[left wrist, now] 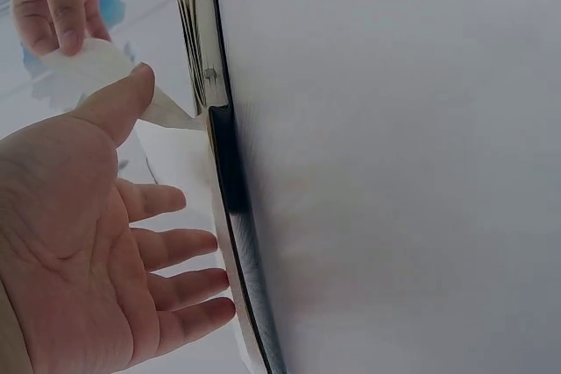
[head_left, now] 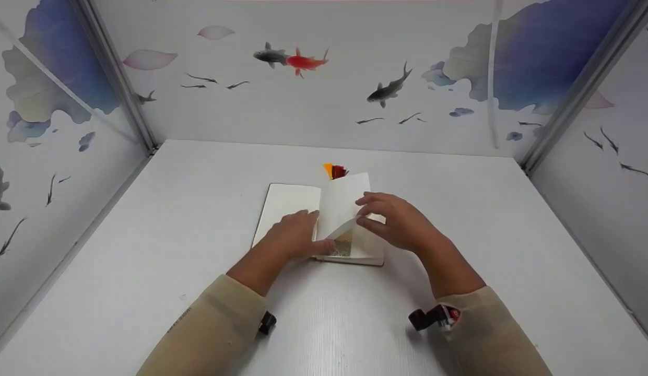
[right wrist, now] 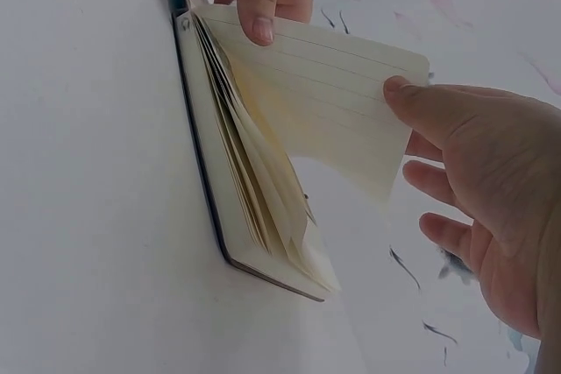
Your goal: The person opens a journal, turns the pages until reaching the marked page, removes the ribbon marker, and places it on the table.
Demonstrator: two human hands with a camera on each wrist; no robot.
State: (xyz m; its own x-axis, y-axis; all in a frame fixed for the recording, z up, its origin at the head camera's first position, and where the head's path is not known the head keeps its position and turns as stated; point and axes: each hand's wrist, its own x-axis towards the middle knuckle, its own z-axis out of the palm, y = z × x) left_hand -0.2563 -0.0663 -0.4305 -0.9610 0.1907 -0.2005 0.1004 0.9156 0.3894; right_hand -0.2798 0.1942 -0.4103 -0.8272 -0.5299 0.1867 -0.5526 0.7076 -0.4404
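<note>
A small notebook (head_left: 287, 203) with a dark cover lies spread on the white table, its left page blank. My left hand (head_left: 295, 235) rests on it by the spine, fingers extended over the left page and thumb at the foot of the leaf being lifted. With thumb and fingertips, my right hand (head_left: 399, 219) pinches the outer edge of that leaf, a lined page (right wrist: 342, 67) curving up from the book. Beneath the curve, part of a yellowish-grey printed picture (head_left: 343, 245) shows. In the right wrist view several more leaves (right wrist: 254, 172) fan out under it.
An orange and dark red piece (head_left: 337, 171) sticks out beyond the notebook's top edge. White panels with painted fish (head_left: 305, 62) enclose the table (head_left: 198, 209) at the back and both sides. Small black devices (head_left: 428, 317) sit at the wrists by the beige sleeves (head_left: 214, 324).
</note>
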